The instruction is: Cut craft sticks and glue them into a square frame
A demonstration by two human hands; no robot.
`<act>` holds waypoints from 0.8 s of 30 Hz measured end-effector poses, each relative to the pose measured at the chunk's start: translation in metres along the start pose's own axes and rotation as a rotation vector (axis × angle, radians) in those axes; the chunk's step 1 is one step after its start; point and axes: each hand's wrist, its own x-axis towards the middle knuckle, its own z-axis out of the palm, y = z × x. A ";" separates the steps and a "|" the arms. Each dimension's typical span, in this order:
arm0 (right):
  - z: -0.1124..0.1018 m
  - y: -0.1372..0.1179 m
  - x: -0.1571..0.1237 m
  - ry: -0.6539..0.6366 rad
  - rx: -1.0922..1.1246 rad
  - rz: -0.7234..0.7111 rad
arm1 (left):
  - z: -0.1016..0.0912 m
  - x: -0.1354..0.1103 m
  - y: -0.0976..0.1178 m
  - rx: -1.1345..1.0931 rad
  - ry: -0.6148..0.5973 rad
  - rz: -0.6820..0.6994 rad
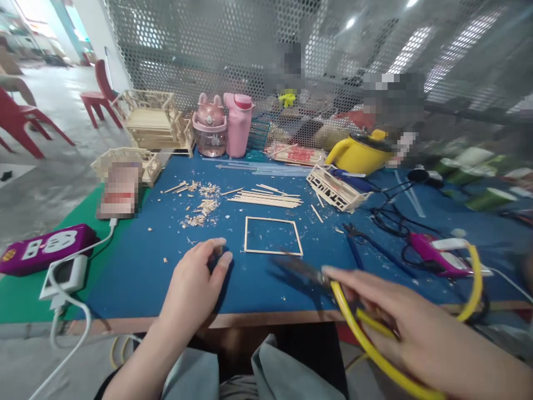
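Note:
My right hand (400, 322) grips scissors (308, 269) with big yellow loop handles. Their dark blades are blurred and point left, over the near part of the blue table mat. Near the table's front edge rests my left hand (197, 278), thumb and fingers apart, with nothing seen between them. Just beyond the blades lies a rectangular frame of thin wooden sticks (272, 253), flat on the mat. Behind it is a bundle of loose wooden sticks (266, 199). Small wood offcuts (204, 208) are heaped to the left of the bundle.
Pliers (378, 247) and black cables lie to the right, near a purple device (437, 255). A small wooden model (337, 189) stands by a yellow pot (360, 153). Pink bottles (239, 128) and a larger stick model (152, 122) line the back. A power strip (48, 247) sits left.

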 end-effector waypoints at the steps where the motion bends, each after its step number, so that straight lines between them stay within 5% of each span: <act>1: -0.003 0.008 0.014 0.038 -0.047 -0.023 | 0.000 0.009 0.007 0.056 -0.043 -0.007; 9: -0.021 0.058 0.120 0.171 -0.252 -0.269 | 0.037 0.078 0.046 0.391 -0.205 -0.086; 14: -0.029 0.086 0.142 0.198 -0.354 -0.383 | 0.047 0.080 0.048 0.401 -0.196 -0.127; 24: -0.019 0.117 0.170 0.190 -0.388 -0.524 | 0.034 0.093 0.047 0.205 -0.324 -0.288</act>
